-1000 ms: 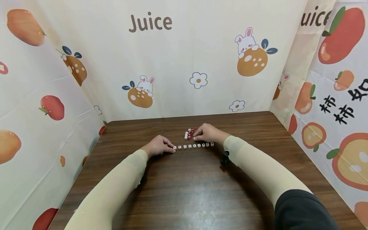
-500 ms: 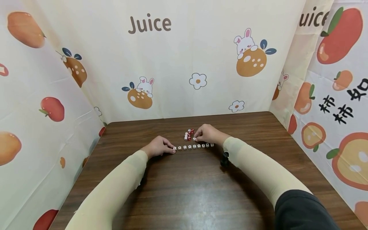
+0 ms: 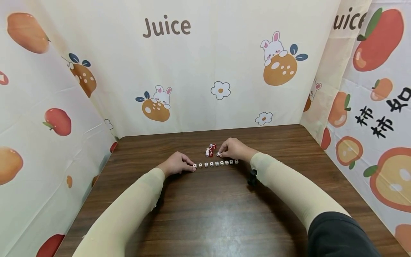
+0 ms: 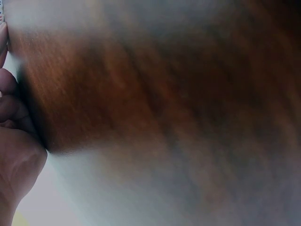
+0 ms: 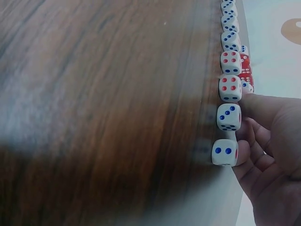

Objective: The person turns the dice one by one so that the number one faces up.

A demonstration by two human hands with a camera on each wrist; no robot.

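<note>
A row of several white dice [image 3: 211, 164] runs across the wooden table. At its left end my left hand [image 3: 177, 163] pinches the last die [image 3: 194, 166] between thumb and forefinger. Behind the row, my right hand [image 3: 233, 148] holds a white die [image 3: 218, 154] in its fingertips, just right of a small cluster of red dice [image 3: 211, 153] and white dice. In the right wrist view the row's near die [image 5: 225, 152] shows two blue dots, and the right hand [image 5: 277, 141] lies behind the row. The left wrist view catches only part of the left hand [image 4: 19, 155] at its edge.
The brown wooden table [image 3: 205, 214] reaches back to a fruit-printed cloth wall [image 3: 192, 64], with similar cloth at both sides. A black object [image 3: 252, 177] sits under the right wrist.
My right hand has shifted slightly right with a white die, opening a small gap from the cluster. The left hand stays at the row's left end.
</note>
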